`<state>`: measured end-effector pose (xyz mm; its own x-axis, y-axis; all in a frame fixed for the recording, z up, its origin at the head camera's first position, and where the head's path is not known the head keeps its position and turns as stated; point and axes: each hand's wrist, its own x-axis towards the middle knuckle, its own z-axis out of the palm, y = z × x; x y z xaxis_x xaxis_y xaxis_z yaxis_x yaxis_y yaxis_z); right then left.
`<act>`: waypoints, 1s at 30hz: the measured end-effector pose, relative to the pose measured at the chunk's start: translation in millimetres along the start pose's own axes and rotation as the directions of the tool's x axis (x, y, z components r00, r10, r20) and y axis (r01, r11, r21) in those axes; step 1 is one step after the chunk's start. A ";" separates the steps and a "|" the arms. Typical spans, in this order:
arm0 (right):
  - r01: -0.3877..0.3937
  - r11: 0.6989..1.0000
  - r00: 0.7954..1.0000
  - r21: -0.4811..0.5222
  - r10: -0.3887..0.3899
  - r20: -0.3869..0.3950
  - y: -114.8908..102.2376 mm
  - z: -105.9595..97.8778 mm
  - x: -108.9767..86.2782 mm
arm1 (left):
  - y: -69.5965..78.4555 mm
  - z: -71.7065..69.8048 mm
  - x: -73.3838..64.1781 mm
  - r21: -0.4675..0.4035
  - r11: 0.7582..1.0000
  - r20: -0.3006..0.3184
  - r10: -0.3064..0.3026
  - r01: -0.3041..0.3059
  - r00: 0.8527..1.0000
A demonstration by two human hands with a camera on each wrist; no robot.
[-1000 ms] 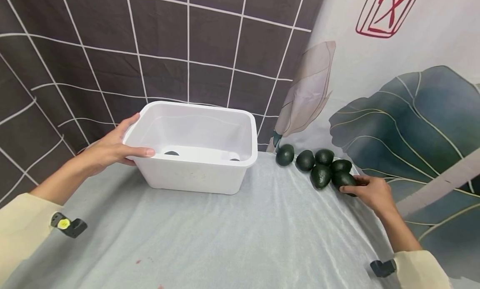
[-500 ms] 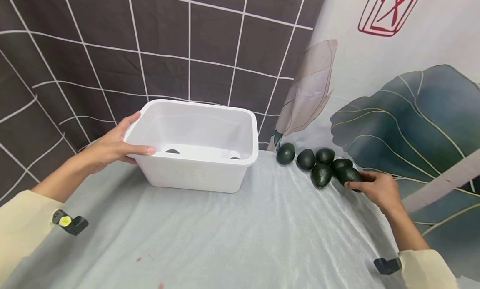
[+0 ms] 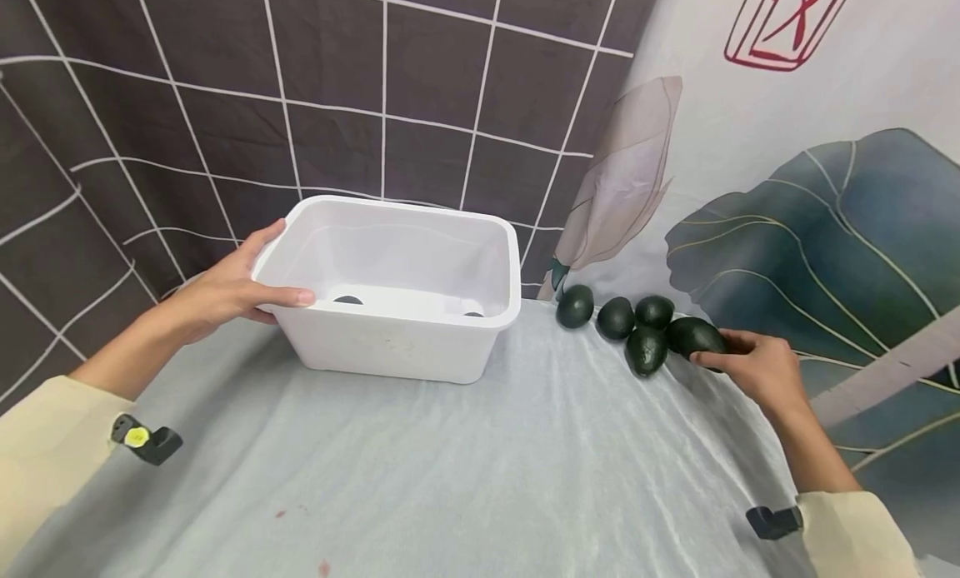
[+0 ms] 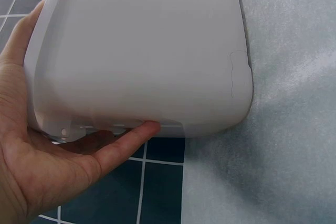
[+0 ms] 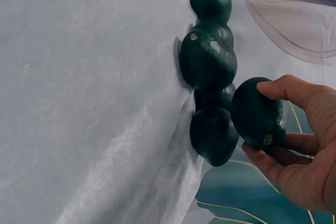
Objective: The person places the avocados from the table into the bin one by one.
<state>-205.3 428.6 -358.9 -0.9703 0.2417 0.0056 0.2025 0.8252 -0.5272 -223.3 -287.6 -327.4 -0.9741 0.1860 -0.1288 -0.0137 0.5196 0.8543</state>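
Note:
In the head view my left hand (image 3: 232, 286) grips the left end of a white plastic tub (image 3: 397, 345), thumb over the front rim. The left wrist view shows fingers (image 4: 126, 142) under the rim, against the tub's end wall. My right hand (image 3: 765, 370) pinches a dark green avocado (image 3: 696, 335) between thumb and fingers. In the right wrist view this held avocado (image 5: 258, 113) sits beside another avocado (image 5: 214, 136), which it mostly hides from the head camera. Several more avocados (image 3: 647, 351) lie to the left of the right hand, on the cloth.
Dark rounded shapes (image 3: 348, 300) show on the tub floor, partly cut off by the front rim. A pale grey cloth (image 3: 420, 470) covers the table. Behind stand a dark grid-patterned curtain (image 3: 435, 70) and a leaf-printed one (image 3: 810, 228) on the right.
My right hand has raised its avocado up and slightly back, so it now covers the one behind it. The left hand keeps its grip on the tub; the head view shifts slightly.

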 end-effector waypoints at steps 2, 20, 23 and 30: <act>-0.001 1.000 1.000 0.001 0.001 0.002 -2.3 0.0 1.3 | 0.4 0.2 -0.2 -0.002 1.000 0.000 0.000 0.000 1.000; 0.032 0.999 0.999 0.018 -0.031 -0.018 -25.4 3.3 8.1 | 1.8 -1.5 -0.5 0.015 1.000 -0.004 0.006 -0.006 1.000; 0.042 0.999 0.999 0.017 -0.042 -0.027 -28.7 3.5 8.8 | 1.6 -0.4 -0.4 0.015 1.000 -0.001 0.001 -0.001 1.000; 0.047 0.999 0.998 0.024 -0.046 -0.037 -36.8 4.3 11.7 | 1.7 1.0 -1.0 0.020 1.000 0.004 0.009 -0.009 1.000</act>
<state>-224.6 398.8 -343.1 -0.9731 0.2221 0.0610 0.1535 0.8231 -0.5468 -222.2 -286.2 -326.3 -0.9732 0.1942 -0.1232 -0.0004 0.5342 0.8453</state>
